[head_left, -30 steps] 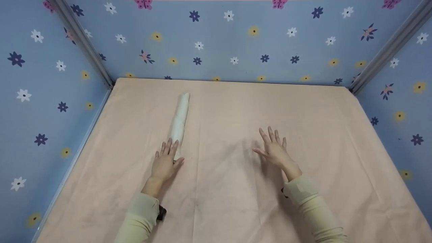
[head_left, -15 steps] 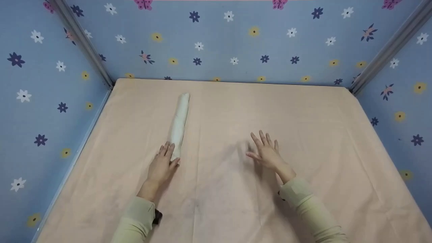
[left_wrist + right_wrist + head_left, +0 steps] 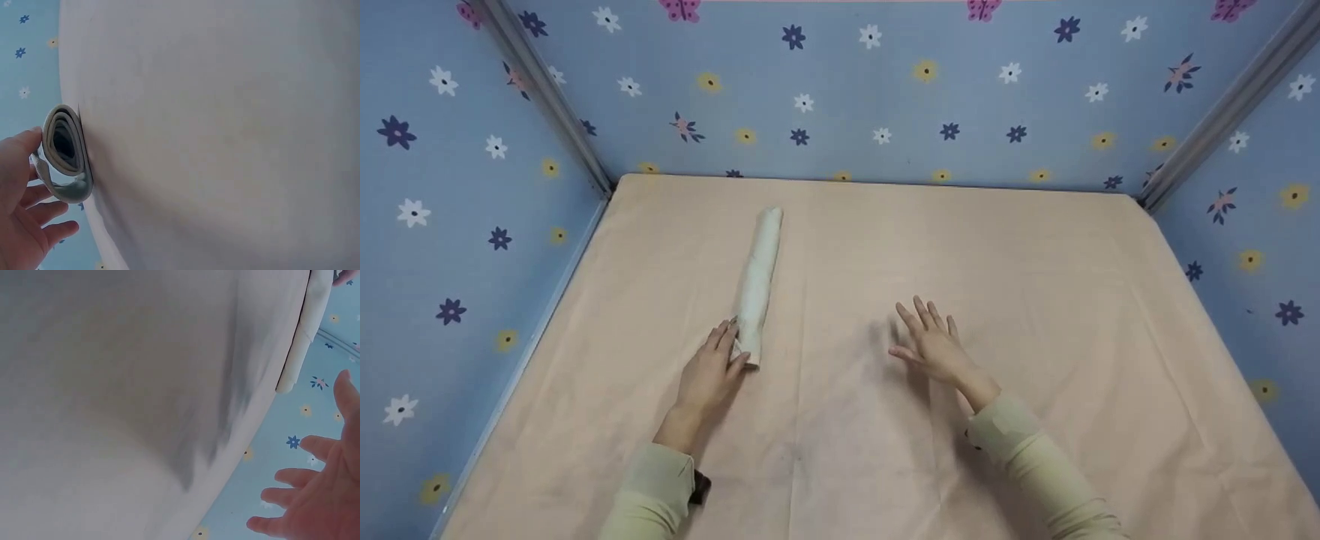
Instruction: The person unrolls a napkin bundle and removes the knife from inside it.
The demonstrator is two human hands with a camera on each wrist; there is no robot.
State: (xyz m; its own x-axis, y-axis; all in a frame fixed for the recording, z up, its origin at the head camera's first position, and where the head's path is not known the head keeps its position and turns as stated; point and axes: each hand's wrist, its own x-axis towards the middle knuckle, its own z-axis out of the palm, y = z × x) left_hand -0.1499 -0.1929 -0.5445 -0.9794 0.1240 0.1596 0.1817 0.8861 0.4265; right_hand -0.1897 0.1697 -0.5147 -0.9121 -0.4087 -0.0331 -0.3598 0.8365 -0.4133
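A pale mint roll of cloth-like material (image 3: 760,281) lies lengthwise on the left half of the covered table. My left hand (image 3: 709,379) is at its near end, fingers along the left side and thumb by the end. In the left wrist view, the roll's end (image 3: 66,140) shows its wound layers and a loose outer flap; the thumb touches it, and the other fingers stay fairly straight behind and below. Whether the flap is pinched is hard to see. My right hand (image 3: 936,351) hovers over the table with fingers spread, holding nothing, well right of the roll.
A peach cloth (image 3: 1035,300) with creases covers the table. Blue flowered panels (image 3: 840,97) rise at the back and both sides, joined by grey metal posts (image 3: 547,97) in the corners.
My left hand has slid back and left from atop the roll's near end to its side. My right hand has drifted left and nearer. The roll has stayed about where it was.
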